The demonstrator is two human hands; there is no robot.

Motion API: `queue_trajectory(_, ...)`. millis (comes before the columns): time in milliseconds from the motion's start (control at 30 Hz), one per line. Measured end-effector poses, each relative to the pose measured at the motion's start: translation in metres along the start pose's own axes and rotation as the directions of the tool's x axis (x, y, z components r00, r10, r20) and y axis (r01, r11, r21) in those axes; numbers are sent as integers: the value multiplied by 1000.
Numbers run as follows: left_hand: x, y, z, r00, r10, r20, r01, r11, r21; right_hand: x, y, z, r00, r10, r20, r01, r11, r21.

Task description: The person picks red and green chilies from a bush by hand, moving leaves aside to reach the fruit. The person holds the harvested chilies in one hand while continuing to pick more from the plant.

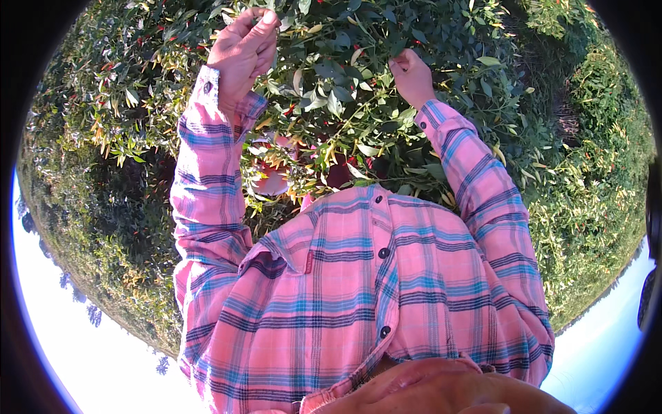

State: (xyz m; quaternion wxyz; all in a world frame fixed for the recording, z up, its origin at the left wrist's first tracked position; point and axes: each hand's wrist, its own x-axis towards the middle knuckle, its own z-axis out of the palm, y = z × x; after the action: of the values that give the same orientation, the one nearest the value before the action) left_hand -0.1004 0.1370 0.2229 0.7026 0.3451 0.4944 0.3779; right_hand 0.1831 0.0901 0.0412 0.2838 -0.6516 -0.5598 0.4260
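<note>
Pepper plants (331, 77) with green leaves and small pale-yellow and red chili peppers fill the space before me. My left hand (243, 57) is raised at the upper left, over the foliage. Its fingers curl inward and the thumb rests against the forefinger; whatever may be inside is hidden. Over to the right, my right hand (412, 78) reaches in among the leaves with thumb and forefinger brought together. The fingertips meet a dark green leaf (398, 47), and I cannot tell whether a stem or pepper is between them. A pale pepper (356, 56) hangs between the two hands.
A pink-and-white object (271, 181), perhaps a container, shows partly through leaves below my left hand. Beside it is a dark red surface (339, 173), mostly covered. More pepper bushes (584, 207) spread to both sides, with a shaded gap (566, 114) between rows at right.
</note>
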Motion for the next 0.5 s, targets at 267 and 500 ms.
queue_trajectory(267, -5, -79, 37, 988, -116, 104, 35, 815, 579, 63, 5, 12, 984, -17, 175, 86, 914, -397)
queue_trajectory(500, 24, -161, 80, 938, -284, 201, -150, 190, 970, 71, 41, 16, 915, 45, 401, 72, 960, -272)
